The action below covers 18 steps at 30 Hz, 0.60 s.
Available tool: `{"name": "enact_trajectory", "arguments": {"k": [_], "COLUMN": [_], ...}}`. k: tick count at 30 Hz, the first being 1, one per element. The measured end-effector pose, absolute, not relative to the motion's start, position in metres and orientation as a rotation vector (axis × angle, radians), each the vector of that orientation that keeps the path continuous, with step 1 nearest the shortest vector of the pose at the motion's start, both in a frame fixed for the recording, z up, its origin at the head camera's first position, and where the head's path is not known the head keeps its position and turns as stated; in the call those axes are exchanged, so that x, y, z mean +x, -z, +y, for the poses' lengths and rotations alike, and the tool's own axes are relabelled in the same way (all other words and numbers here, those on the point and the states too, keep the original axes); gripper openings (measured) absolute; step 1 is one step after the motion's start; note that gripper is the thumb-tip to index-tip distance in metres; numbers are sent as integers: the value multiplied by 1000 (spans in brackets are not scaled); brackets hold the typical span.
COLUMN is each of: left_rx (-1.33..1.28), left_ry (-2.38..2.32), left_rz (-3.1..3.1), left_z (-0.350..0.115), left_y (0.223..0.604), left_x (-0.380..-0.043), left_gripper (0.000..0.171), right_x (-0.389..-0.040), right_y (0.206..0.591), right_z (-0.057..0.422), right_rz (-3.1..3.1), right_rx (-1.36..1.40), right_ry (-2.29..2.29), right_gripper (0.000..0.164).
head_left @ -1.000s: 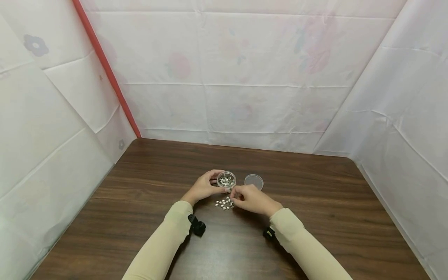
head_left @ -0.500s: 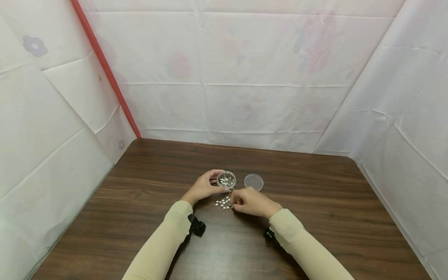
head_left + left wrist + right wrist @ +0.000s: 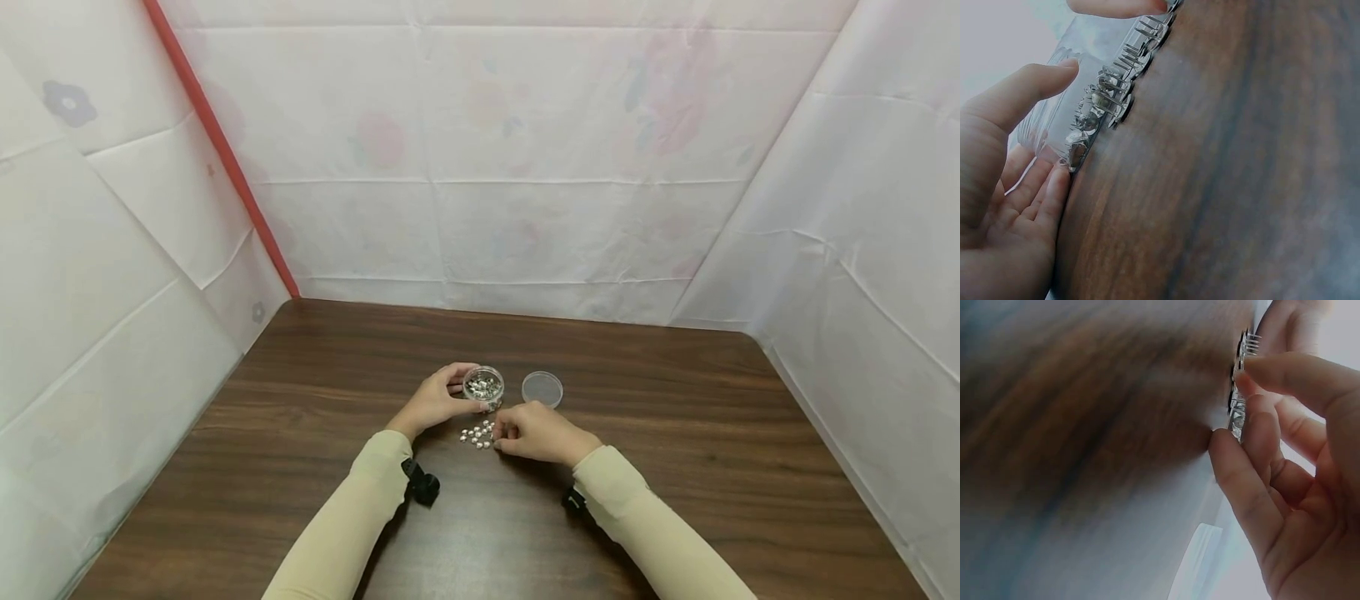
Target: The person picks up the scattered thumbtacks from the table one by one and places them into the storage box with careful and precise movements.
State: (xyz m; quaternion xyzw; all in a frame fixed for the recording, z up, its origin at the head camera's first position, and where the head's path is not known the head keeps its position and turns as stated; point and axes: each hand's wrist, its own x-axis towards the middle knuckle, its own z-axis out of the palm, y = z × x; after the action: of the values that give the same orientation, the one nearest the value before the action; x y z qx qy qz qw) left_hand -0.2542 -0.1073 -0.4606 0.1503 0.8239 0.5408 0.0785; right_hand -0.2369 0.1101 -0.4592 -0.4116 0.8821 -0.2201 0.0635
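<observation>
Thumb and fingers of my left hand (image 3: 444, 397) curl around a clear round tub (image 3: 1088, 67) standing on the table. Silver thumbtacks (image 3: 482, 387) lie inside it. A loose group of thumbtacks (image 3: 476, 435) is spread on the table just in front of the tub. Beside that group's right edge is my right hand (image 3: 542, 432). In the right wrist view its thumb and index finger come together on a thumbtack (image 3: 1249, 344) among the others, while another finger rests on the tabletop. Pins point upward on these loose tacks. The fingers partly hide the pinch.
A clear round lid (image 3: 542, 389) lies flat to the right of the tub, behind my right hand. Dark wood-grain table (image 3: 337, 350) extends all around. Pale cloth (image 3: 450, 125) walls the back and both sides, with a red strip (image 3: 225, 154) at the left corner.
Over the last second my right hand has lowered slightly toward the front, down to the right edge of the loose thumbtacks. The left hand and tub have stayed put.
</observation>
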Motion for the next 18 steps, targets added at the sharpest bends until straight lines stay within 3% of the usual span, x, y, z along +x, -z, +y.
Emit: {"name": "enact_trajectory", "arguments": {"k": [12, 18], "left_rx": [442, 415], "left_ry": [-1611, -1630], "left_rz": [2451, 2456], "left_z": [-108, -110], "left_y": [462, 485], "left_x": [-256, -270], "left_gripper": [69, 72], "right_x": [-239, -239], "right_y": [458, 459], "right_z": [114, 114], "right_rz": [2615, 2616], "right_rx": [-1173, -1182], "right_ry": [722, 737], "right_gripper": [8, 7]}}
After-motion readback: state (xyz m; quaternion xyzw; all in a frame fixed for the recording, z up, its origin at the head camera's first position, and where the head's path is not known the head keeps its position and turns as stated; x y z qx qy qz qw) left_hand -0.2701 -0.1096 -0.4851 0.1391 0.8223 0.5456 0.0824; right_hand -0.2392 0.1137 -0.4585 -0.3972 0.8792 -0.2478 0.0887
